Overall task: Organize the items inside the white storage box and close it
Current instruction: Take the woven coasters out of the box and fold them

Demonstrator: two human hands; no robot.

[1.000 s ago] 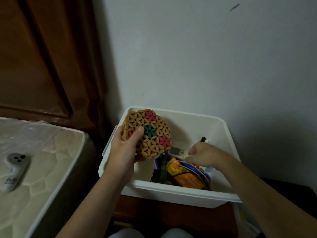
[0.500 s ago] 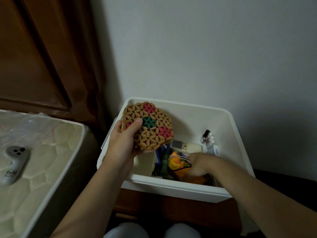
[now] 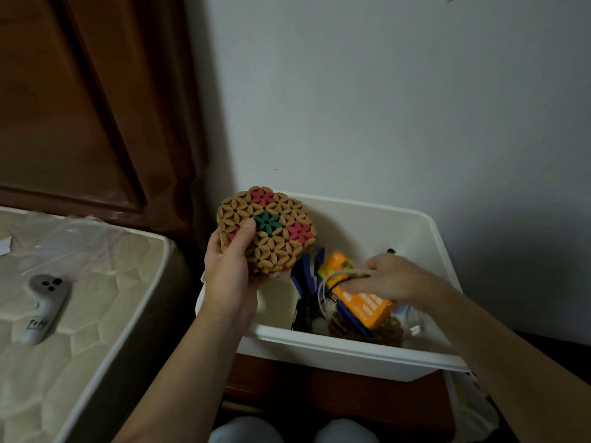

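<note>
Head view: the white storage box (image 3: 425,356) stands open on a wooden surface (image 3: 335,401), holding an orange packet (image 3: 361,302), blue items (image 3: 305,276) and white cords (image 3: 335,276). The left hand (image 3: 230,276) grips a tan woven mat (image 3: 267,233) with red and green flowers above the box's left edge. The right hand (image 3: 383,278), inside the box, pinches the cords over the packet.

The left hand (image 3: 230,276) covers the lower left of the woven mat (image 3: 267,233), and the mat hides the white box's (image 3: 351,353) back left corner. The right hand's (image 3: 387,276) fingers (image 3: 353,284) blur over the orange packet (image 3: 364,303), print unreadable. Dark items beneath are too dim to name. The mattress (image 3: 80,314) runs off the left edge.
</note>
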